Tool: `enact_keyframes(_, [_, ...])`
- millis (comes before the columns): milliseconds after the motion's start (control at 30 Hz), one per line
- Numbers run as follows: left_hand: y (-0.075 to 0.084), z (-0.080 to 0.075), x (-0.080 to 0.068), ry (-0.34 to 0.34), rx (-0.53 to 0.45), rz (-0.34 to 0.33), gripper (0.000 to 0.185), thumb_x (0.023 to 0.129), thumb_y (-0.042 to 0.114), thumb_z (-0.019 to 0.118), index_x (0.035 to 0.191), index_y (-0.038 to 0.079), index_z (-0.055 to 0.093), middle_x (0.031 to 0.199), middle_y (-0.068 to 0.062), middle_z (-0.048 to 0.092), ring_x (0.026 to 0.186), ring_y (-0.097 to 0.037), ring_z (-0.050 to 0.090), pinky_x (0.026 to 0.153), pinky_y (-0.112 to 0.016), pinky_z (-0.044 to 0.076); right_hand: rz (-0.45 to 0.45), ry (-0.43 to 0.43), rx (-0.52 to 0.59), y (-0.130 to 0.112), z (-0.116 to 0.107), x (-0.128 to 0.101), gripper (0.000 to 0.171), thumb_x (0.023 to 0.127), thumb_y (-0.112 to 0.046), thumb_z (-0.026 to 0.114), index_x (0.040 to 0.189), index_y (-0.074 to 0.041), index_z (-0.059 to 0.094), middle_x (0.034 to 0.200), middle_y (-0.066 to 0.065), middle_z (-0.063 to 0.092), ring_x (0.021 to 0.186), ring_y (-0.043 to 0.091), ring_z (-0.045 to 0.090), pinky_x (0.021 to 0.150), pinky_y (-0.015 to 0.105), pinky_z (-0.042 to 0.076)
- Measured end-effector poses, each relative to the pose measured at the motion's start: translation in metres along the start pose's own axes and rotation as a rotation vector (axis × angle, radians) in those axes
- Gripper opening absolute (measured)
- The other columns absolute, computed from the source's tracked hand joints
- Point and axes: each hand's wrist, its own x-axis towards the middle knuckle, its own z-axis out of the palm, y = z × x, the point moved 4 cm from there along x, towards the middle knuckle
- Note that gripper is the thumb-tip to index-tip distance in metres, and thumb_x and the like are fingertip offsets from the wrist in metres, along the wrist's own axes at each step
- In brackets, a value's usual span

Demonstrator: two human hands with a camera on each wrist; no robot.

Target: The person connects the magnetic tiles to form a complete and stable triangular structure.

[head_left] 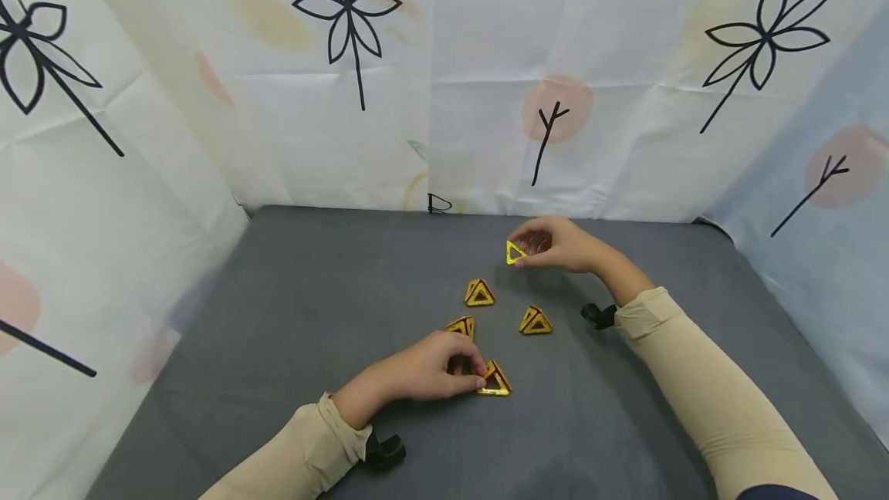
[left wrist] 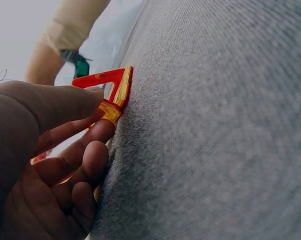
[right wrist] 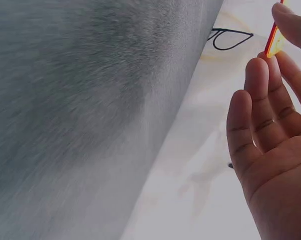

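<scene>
five yellow triangles: three pyramids (head_left: 479, 293) on the mat (head_left: 278, 315), one pinched by left hand (head_left: 424, 369), one flat tile (head_left: 515, 252) pinched by right hand (head_left: 559, 244); fingers partly hide both.

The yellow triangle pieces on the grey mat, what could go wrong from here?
1. The right hand pinches a flat triangle tile by its edge in the air; it could slip and fall.
2. The left hand grips one pyramid close beside another pyramid; a nudge might topple that one.
</scene>
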Motion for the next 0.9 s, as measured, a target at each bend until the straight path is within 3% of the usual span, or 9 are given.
enact_keyframes(200, [0.005, -0.002, 0.001, 0.008, 0.022, -0.008, 0.007, 0.101, 0.026, 0.076, 0.102, 0.020, 0.079, 0.092, 0.015, 0.069, 0.071, 0.000, 0.061, 0.066, -0.020, 0.052, -0.065, 0.128, -0.049, -0.016, -0.003, -0.039, 0.039, 0.092, -0.017, 0.086, 0.129, -0.012, 0.074, 0.106, 0.004, 0.072, 0.094, 0.019, 0.066, 0.085, 0.036, 0.057])
enact_keyframes(300, [0.007, -0.001, 0.002, 0.009, 0.025, -0.006, 0.005, 0.101, 0.025, 0.076, 0.101, 0.020, 0.078, 0.091, 0.015, 0.068, 0.071, 0.000, 0.060, 0.066, -0.020, 0.051, -0.152, 0.201, -0.089, -0.029, 0.000, -0.061, 0.040, 0.090, -0.012, 0.087, 0.128, -0.012, 0.074, 0.107, 0.003, 0.073, 0.093, 0.018, 0.066, 0.083, 0.032, 0.056])
enact_keyframes(533, [0.009, 0.000, 0.003, 0.043, 0.054, -0.011, 0.006, 0.102, 0.026, 0.075, 0.099, 0.021, 0.078, 0.084, 0.015, 0.068, 0.064, -0.001, 0.056, 0.062, -0.020, 0.048, -0.375, 0.281, -0.168, -0.062, 0.021, -0.098, 0.045, 0.081, 0.000, 0.090, 0.122, -0.008, 0.075, 0.100, -0.001, 0.072, 0.079, 0.007, 0.061, 0.069, 0.025, 0.049])
enact_keyframes(700, [0.008, 0.001, 0.005, 0.076, 0.069, -0.019, 0.005, 0.101, 0.026, 0.075, 0.097, 0.024, 0.077, 0.084, 0.017, 0.068, 0.060, -0.002, 0.054, 0.058, -0.020, 0.046, -0.437, 0.247, -0.182, -0.077, 0.044, -0.109, 0.052, 0.080, 0.000, 0.091, 0.128, -0.006, 0.072, 0.099, -0.002, 0.070, 0.079, 0.007, 0.060, 0.069, 0.021, 0.049])
enact_keyframes(900, [0.009, 0.003, 0.005, 0.090, 0.065, -0.026, 0.005, 0.101, 0.025, 0.076, 0.096, 0.024, 0.077, 0.084, 0.017, 0.069, 0.058, -0.002, 0.054, 0.056, -0.020, 0.045, -0.393, 0.157, -0.150, -0.080, 0.066, -0.111, 0.048, 0.086, 0.000, 0.087, 0.131, -0.007, 0.072, 0.104, 0.002, 0.071, 0.081, 0.010, 0.062, 0.069, 0.025, 0.055])
